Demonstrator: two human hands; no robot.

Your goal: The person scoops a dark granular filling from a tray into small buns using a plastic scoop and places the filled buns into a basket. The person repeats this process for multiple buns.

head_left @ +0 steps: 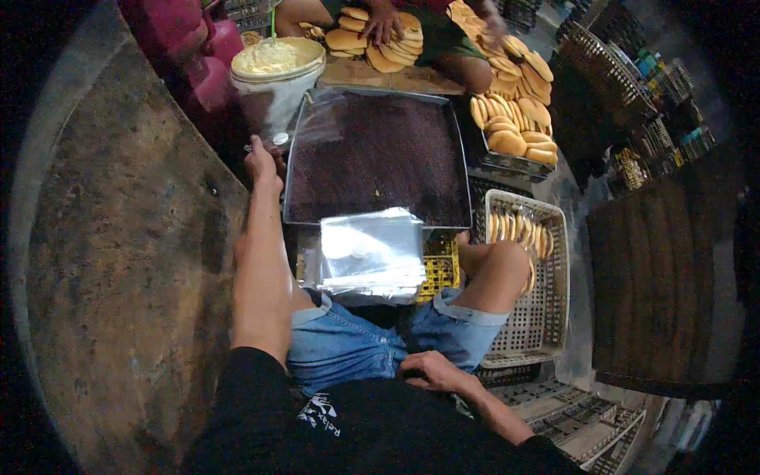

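Observation:
My left hand (266, 166) is beside the left edge of a dark metal tray (286, 178), its fingers closed. What it grips is hidden; a small tip shows above the fingers. Dark brown crumbs or sprinkles (376, 154) cover the tray. My right hand (431, 370) rests on my lap against my shirt, fingers loosely bent, with nothing seen in it. Between my knees, below the tray, lies a stack of clear plastic bags (370, 253). Beyond my left hand stands a white bucket (273, 99) of pale yellow cream (273, 57) with a green stick in it.
Across from me, a person's hand (383, 22) touches flat round buns (392, 51). More buns (514, 127) fill a container at the right. Below it, a pale plastic crate (522, 317) holds filled buns (518, 229). A wooden board (127, 261) spans my left side.

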